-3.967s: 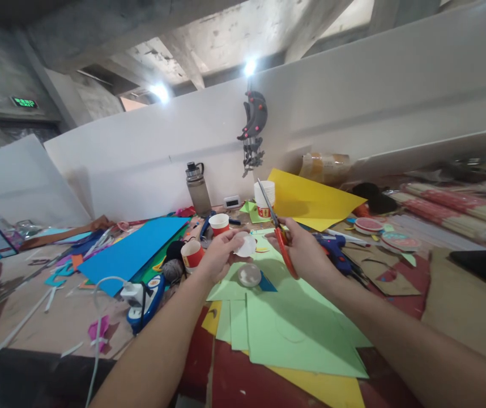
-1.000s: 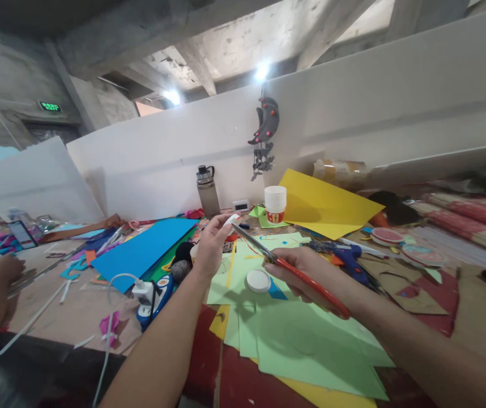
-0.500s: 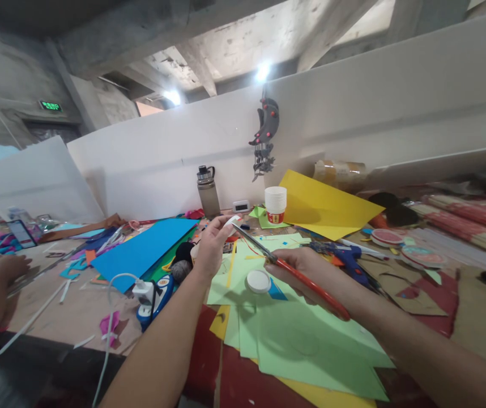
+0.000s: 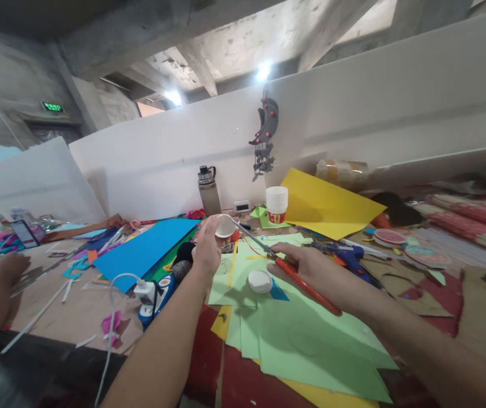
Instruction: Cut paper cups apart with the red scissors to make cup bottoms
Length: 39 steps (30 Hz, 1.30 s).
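Your left hand [image 4: 208, 249] held a small cup [image 4: 225, 226] just left of the scissors [image 4: 288, 269] in your right hand [image 4: 311, 266], a round lid [image 4: 260, 281] lay on the paper sheets [image 4: 311, 340] between them, and a bottle [image 4: 209, 194] stood behind, left of the cup stack [image 4: 277, 205].

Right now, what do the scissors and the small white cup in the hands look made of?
Scissors: grey blades with a dull shine, likely metal; glossy red handles, probably plastic. Cup: matte white, thin wall, probably paper.
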{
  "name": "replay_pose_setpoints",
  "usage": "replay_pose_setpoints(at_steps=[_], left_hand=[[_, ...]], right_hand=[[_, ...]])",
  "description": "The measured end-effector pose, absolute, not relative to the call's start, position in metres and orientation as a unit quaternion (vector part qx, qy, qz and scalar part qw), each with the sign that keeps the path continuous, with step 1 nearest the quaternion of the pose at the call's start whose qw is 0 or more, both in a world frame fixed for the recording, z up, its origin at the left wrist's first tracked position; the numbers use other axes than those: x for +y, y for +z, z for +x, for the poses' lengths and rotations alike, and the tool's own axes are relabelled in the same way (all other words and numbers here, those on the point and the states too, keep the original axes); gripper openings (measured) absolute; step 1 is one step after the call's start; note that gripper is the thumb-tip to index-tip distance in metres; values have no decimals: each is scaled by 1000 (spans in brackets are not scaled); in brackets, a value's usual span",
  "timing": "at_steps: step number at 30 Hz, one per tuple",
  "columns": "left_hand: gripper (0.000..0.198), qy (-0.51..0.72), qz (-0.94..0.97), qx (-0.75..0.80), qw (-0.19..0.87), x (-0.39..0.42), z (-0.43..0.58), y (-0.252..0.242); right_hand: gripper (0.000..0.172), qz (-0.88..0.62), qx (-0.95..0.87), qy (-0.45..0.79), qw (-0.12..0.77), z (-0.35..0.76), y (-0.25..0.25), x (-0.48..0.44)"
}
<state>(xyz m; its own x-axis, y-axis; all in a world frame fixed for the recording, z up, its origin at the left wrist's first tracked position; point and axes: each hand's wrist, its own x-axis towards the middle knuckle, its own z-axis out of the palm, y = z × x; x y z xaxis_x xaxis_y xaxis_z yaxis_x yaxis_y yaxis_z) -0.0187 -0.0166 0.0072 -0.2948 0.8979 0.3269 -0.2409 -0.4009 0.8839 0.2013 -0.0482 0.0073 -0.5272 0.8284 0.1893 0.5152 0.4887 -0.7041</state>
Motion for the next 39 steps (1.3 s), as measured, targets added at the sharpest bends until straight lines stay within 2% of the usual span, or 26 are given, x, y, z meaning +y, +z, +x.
replay_pose_setpoints(at_steps=[3, 6, 14, 21, 32, 39], left_hand=[[34, 707, 424, 361, 437, -18, -19, 8], [37, 675, 436, 384, 455, -23, -18, 10], [41, 653, 437, 432, 444, -24, -17, 10], [34, 642, 467, 437, 422, -23, -18, 7], [43, 621, 496, 441, 417, -25, -17, 8], [39, 608, 516, 443, 410, -22, -17, 4]], right_hand=[[50, -398, -837, 226, 299, 203, 9, -46], [46, -401, -847, 134, 323, 205, 6, -40], [42, -511, -833, -90, 190, 209, 1, -31], [39, -494, -842, -126, 175, 209, 0, -33], [37, -489, -844, -128, 180, 208, -3, -30], [39, -482, -849, -120, 180, 207, -5, -30]])
